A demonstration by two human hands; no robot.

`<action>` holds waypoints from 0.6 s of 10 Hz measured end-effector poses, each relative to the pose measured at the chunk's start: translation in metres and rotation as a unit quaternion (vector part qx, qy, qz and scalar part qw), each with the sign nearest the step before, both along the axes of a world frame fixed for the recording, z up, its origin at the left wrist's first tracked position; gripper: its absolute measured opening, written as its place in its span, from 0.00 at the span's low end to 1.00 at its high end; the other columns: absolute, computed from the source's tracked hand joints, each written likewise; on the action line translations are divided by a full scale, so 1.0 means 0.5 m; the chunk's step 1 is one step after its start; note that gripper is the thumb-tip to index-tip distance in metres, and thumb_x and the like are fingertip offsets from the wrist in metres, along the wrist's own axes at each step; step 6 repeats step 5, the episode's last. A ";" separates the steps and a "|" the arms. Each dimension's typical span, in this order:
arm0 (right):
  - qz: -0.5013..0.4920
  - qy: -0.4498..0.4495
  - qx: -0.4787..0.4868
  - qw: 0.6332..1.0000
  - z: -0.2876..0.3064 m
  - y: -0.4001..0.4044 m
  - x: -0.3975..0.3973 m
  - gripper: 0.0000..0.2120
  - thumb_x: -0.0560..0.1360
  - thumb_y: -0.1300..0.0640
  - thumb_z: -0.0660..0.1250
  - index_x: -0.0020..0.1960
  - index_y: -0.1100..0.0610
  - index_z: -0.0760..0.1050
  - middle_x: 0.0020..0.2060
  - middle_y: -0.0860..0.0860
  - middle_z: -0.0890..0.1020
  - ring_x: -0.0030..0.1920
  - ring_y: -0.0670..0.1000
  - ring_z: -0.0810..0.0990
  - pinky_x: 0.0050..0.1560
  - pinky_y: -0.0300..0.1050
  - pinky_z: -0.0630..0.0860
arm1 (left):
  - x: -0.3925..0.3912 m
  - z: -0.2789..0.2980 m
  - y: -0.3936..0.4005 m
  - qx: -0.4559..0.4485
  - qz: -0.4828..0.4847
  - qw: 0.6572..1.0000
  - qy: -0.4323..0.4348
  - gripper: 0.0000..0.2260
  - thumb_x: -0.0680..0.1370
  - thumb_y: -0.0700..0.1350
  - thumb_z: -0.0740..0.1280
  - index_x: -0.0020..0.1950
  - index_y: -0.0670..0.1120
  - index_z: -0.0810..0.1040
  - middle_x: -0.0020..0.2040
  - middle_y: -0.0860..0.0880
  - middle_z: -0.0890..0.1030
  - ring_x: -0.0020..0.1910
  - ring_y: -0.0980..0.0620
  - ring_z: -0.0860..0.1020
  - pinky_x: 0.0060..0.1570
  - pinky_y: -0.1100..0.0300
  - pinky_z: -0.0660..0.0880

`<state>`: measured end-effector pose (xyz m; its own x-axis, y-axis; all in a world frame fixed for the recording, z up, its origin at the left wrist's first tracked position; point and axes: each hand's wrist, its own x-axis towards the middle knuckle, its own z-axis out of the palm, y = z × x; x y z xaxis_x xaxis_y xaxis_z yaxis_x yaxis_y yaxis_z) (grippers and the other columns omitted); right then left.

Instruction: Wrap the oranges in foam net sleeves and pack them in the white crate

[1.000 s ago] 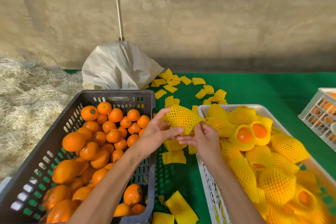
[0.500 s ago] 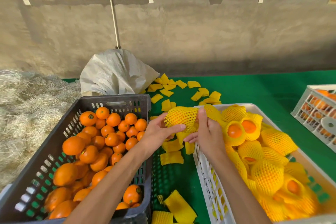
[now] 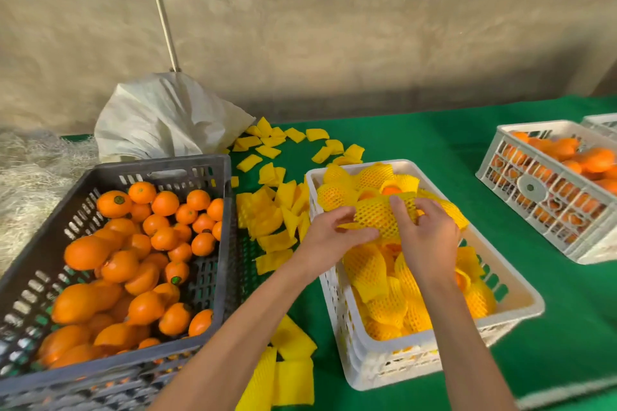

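Both hands hold one orange wrapped in a yellow foam net sleeve [image 3: 379, 215] over the white crate [image 3: 394, 357]. My left hand [image 3: 329, 235] grips its left side, thumb underneath. My right hand [image 3: 425, 232] curls its fingers over the sleeve's right end. The crate is heaped with several sleeved oranges [image 3: 384, 280]. Bare oranges [image 3: 133, 264] fill the dark grey crate [image 3: 187, 170] on the left.
Flat yellow sleeves [image 3: 273, 213] lie scattered on the green cloth [image 3: 434, 143] between and behind the crates, and more [image 3: 283, 374] near the front. A white sack [image 3: 163, 117] stands behind the grey crate. Another white crate of oranges [image 3: 547, 190] stands at the right. Straw [image 3: 30, 177] lies at the left.
Both hands carried the sleeved orange rightward, from the gap between the crates to above the white crate. The camera view shifted right as well.
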<state>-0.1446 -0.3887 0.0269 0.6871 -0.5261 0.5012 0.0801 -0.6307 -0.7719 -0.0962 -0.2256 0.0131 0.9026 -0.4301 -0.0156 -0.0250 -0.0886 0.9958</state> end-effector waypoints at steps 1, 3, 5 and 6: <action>0.000 0.060 -0.005 0.998 -0.025 -0.048 -0.014 0.17 0.79 0.47 0.71 0.48 0.63 0.80 0.29 0.52 0.73 0.32 0.56 0.73 0.38 0.49 0.57 | -0.020 -0.021 -0.021 -0.025 0.016 0.999 0.017 0.17 0.75 0.42 0.78 0.63 0.50 0.82 0.57 0.55 0.84 0.54 0.60 0.83 0.52 0.65 0.80; 0.077 0.155 0.026 0.985 -0.085 -0.087 -0.073 0.30 0.78 0.50 0.74 0.75 0.57 0.69 0.63 0.57 0.82 0.58 0.58 0.82 0.57 0.50 0.78 | -0.060 -0.057 -0.038 -0.024 0.064 0.996 0.048 0.18 0.77 0.41 0.76 0.66 0.46 0.81 0.58 0.49 0.85 0.52 0.63 0.83 0.47 0.72 0.77; 0.092 0.119 -0.022 0.988 -0.084 -0.092 -0.092 0.28 0.79 0.48 0.71 0.76 0.56 0.70 0.77 0.52 0.67 0.76 0.54 0.66 0.69 0.44 0.64 | -0.109 -0.010 -0.051 -0.099 0.219 0.970 0.042 0.17 0.80 0.40 0.71 0.69 0.44 0.77 0.64 0.45 0.81 0.60 0.49 0.82 0.57 0.52 0.82; 0.092 0.119 -0.022 0.988 -0.084 -0.092 -0.092 0.28 0.79 0.48 0.71 0.76 0.56 0.70 0.77 0.52 0.67 0.76 0.54 0.66 0.69 0.44 0.64 | -0.109 -0.010 -0.051 -0.099 0.219 0.970 0.042 0.17 0.80 0.40 0.71 0.69 0.44 0.77 0.64 0.45 0.81 0.60 0.49 0.82 0.57 0.52 0.82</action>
